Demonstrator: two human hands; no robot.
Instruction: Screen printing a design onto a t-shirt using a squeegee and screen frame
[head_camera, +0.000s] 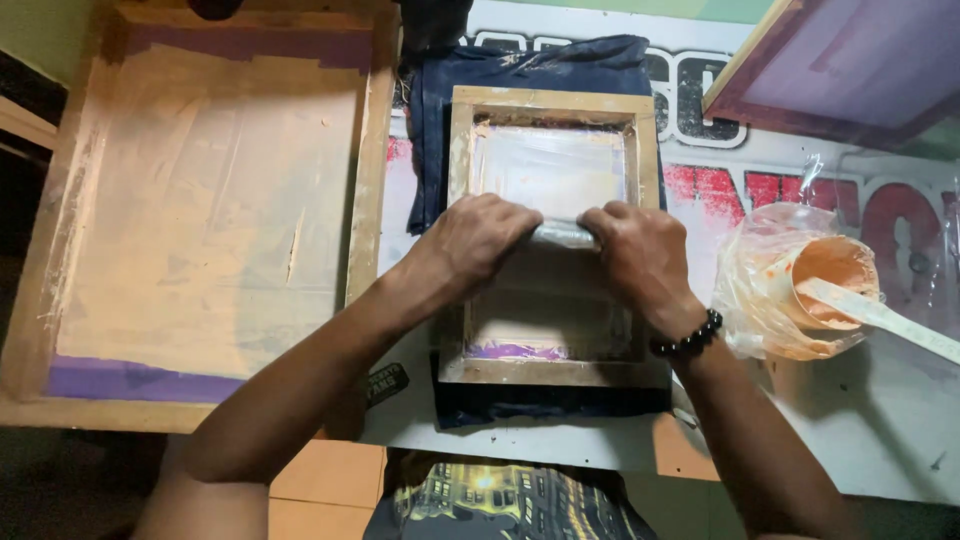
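Observation:
A small wooden screen-printing frame (460, 150) lies flat on a dark blue cloth (530, 66) in the middle of the table. My left hand (478, 238) and my right hand (640, 250) both grip a pale squeegee (563, 235) held across the frame's mesh at about mid-length. The hands sit side by side, knuckles up, with only a short piece of the squeegee showing between them. A black bead bracelet (688, 340) is on my right wrist. The mesh looks whitish above the squeegee and has a purple strip near the bottom edge.
A large wooden screen frame (372, 150) with orange-stained mesh lies to the left. At the right a plastic-lined cup of orange ink (838, 268) holds a white stirring stick (880, 316). Another framed purple screen (742, 70) sits at the top right. The table (880, 450) has a printed banner covering.

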